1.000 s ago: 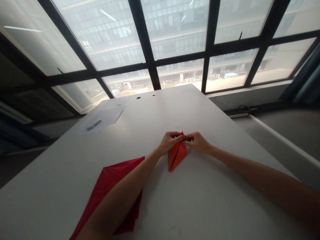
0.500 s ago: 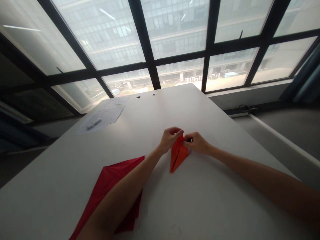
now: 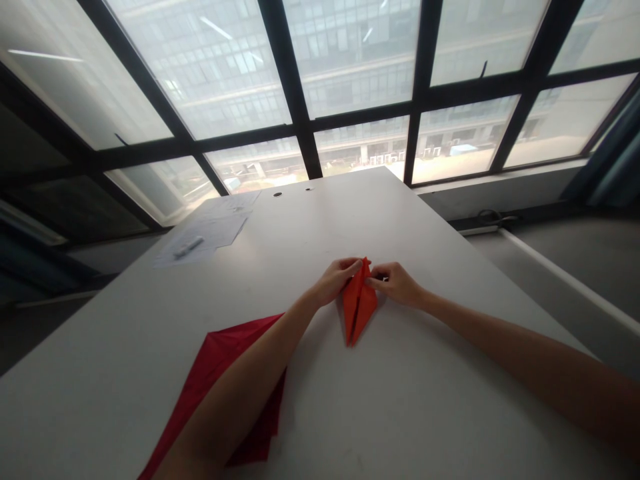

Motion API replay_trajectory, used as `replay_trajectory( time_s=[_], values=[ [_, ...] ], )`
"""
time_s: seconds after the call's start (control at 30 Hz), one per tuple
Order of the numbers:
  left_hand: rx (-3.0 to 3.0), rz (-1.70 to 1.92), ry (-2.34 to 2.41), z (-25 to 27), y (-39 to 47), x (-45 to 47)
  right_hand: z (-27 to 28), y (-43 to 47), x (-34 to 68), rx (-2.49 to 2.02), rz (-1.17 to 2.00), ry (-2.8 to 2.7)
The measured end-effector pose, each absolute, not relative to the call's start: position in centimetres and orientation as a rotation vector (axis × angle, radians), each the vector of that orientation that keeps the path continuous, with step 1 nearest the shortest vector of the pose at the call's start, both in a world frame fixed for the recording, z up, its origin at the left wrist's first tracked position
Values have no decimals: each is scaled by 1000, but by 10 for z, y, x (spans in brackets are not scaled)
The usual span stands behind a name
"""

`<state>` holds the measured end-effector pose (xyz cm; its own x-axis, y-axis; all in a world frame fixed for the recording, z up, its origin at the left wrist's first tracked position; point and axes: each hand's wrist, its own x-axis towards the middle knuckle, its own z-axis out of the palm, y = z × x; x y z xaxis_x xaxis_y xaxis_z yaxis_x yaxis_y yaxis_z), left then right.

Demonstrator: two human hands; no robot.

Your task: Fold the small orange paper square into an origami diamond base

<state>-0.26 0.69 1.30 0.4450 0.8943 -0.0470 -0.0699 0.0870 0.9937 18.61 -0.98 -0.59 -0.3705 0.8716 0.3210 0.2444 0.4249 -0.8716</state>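
Observation:
A folded piece of orange paper (image 3: 359,303), kite-shaped with a slit down its middle, is held just over the white table (image 3: 320,413). My left hand (image 3: 339,279) pinches its upper left edge near the narrow top. On the other side, my right hand (image 3: 395,283) grips the upper right edge between thumb and fingers. The paper's two lower points face toward me. Beneath my left forearm lies a larger sheet of red paper (image 3: 220,353), creased and partly hidden by the arm.
White printed sheets (image 3: 220,227) lie at the table's far left, with a pale marker-like object (image 3: 189,247) on them. Two round holes, one a cable hole (image 3: 278,195), sit near the far edge. Large dark-framed windows (image 3: 350,60) rise behind. A white pipe (image 3: 565,273) runs along the floor at right.
The orange paper has turned slightly and straightened, its lower tips now separated and the centre slit plainer. My left fingers have shifted a little down and left along its top.

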Motion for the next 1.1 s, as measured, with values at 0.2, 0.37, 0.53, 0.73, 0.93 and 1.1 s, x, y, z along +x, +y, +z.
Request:
replay_trajectory(
  time_s=[0.2, 0.37, 0.53, 0.73, 0.93, 1.1],
  values=[
    [1374, 988, 976, 5, 8, -2, -6, -11, 186, -1050, 788, -1834],
    [1736, 1150, 1188, -4, 9, 6, -1, -19, 189, -1052, 263, -1926],
    [2080, 1276, 1387, 1, 9, 1, -5, -23, 191, -894, 260, -2345],
    [2502, 823, 1167, 3, 4, -8, -7, -21, 190, -937, 240, -2398],
    [2609, 414, 1223, -13, 3, -8, -14, -5, 204, -959, 135, -2386],
    [2671, 270, 1246, -14, 3, -9, -16, -3, 206, -988, 157, -2345]
  ],
)
